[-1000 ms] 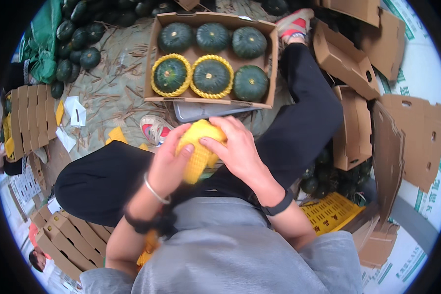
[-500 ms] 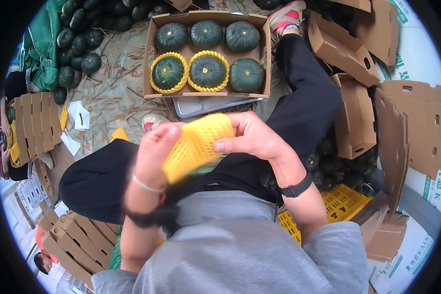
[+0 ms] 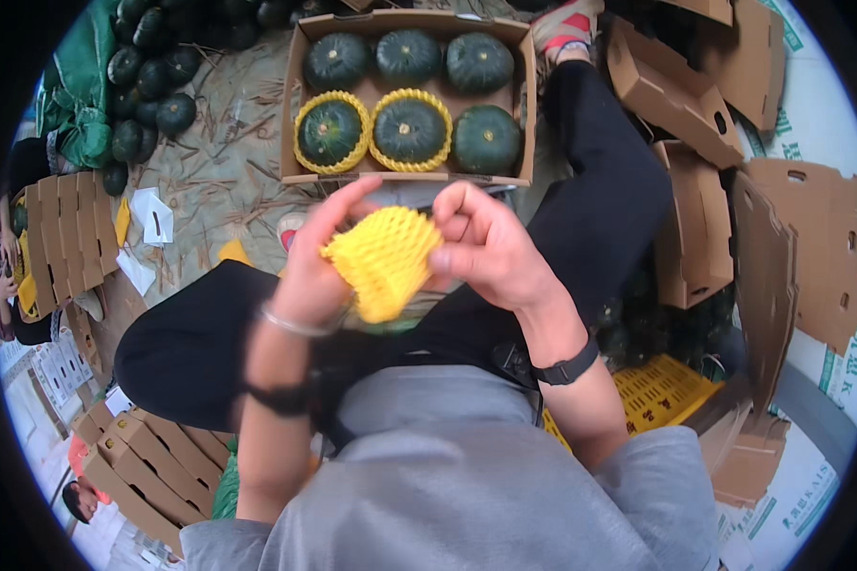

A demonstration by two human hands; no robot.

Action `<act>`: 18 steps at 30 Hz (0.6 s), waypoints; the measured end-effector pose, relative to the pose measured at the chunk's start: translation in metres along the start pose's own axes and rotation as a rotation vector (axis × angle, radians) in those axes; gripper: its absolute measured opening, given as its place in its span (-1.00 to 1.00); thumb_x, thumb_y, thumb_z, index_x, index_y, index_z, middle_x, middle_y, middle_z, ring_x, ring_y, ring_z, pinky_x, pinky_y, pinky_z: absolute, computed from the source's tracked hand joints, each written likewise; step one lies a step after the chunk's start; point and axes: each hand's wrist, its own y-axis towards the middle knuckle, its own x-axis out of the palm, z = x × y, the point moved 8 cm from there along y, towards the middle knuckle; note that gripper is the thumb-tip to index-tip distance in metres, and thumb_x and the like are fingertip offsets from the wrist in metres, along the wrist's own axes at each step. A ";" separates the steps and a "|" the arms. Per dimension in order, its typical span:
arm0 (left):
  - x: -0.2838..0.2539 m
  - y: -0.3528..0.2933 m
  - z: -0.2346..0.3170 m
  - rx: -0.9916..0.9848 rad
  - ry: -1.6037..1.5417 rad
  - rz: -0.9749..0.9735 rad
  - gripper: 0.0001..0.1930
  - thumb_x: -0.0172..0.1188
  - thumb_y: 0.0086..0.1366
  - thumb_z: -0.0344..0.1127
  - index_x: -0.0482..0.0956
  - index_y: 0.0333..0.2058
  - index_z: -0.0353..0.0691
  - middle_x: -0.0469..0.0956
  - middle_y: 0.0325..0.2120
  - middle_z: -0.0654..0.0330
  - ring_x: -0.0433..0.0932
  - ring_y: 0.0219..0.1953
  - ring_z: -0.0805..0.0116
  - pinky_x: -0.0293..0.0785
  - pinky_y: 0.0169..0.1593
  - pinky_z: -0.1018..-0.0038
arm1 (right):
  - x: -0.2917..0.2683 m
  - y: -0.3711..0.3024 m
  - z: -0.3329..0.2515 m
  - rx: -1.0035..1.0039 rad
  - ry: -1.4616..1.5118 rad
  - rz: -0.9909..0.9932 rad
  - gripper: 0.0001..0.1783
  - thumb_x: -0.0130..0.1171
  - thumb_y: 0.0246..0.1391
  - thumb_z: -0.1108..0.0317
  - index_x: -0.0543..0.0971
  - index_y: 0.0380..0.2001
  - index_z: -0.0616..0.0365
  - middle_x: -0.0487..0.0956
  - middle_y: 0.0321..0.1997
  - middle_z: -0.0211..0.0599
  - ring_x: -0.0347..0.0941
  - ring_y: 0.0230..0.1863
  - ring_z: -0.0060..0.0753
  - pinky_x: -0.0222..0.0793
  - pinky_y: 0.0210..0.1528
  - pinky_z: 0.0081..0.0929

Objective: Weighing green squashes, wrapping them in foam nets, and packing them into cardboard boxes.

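A yellow foam net sleeve (image 3: 386, 265) hangs bunched between my hands, above my lap. My right hand (image 3: 490, 249) pinches its right edge between thumb and fingers. Around its left side curves my left hand (image 3: 319, 257), with the upper fingers stretched forward and blurred; its thumb is hidden by the net. Just ahead stands an open cardboard box (image 3: 408, 178) with several dark green squashes in two rows. In the near row, the left squash (image 3: 329, 133) and the middle squash (image 3: 408, 131) wear yellow foam nets; the right squash (image 3: 487, 140) is bare.
More squashes (image 3: 152, 84) lie in a heap at the far left beside green sacking (image 3: 81, 86). Cardboard boxes (image 3: 671, 90) stand at the right, with a yellow crate (image 3: 662, 395) near my right elbow. Stacked boxes (image 3: 152, 466) fill the lower left. Another person's hand (image 3: 9, 249) shows at the left edge.
The foam net sleeve has turned and become shorter and more bunched. My left hand has moved forward and its fingers have straightened. My right hand still pinches the net's right edge.
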 end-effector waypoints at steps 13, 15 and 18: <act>0.114 0.136 -0.097 -0.664 -0.735 -0.051 -0.75 -0.06 0.37 -0.39 0.38 -0.10 -0.46 0.53 -0.17 0.05 0.58 -0.21 0.23 0.54 -0.11 0.33 | -0.148 0.099 -0.104 0.313 -1.844 0.350 -0.57 0.07 0.05 0.19 0.40 -0.17 0.39 0.55 -0.17 0.14 0.48 -0.08 0.11 0.40 -0.09 -0.17; 0.115 0.143 -0.118 -0.582 -0.747 -0.053 -0.76 -0.06 0.37 -0.39 0.39 -0.09 -0.44 0.53 -0.15 0.05 0.57 -0.17 0.22 0.53 -0.09 0.33 | -0.184 0.117 -0.085 0.251 -1.836 0.180 -0.63 0.04 0.09 0.23 0.33 -0.19 0.33 0.51 -0.22 0.20 0.46 -0.14 0.16 0.38 -0.15 -0.15; 0.074 0.093 -0.105 -0.333 -0.871 0.130 -0.77 -0.06 0.38 -0.35 0.40 -0.08 -0.34 0.51 -0.10 0.06 0.53 -0.07 0.21 0.47 0.03 0.32 | -0.103 0.072 -0.116 0.009 -1.828 0.350 -0.70 0.02 0.14 0.25 0.30 -0.24 0.29 0.51 -0.42 0.18 0.47 -0.26 0.22 0.40 -0.27 -0.08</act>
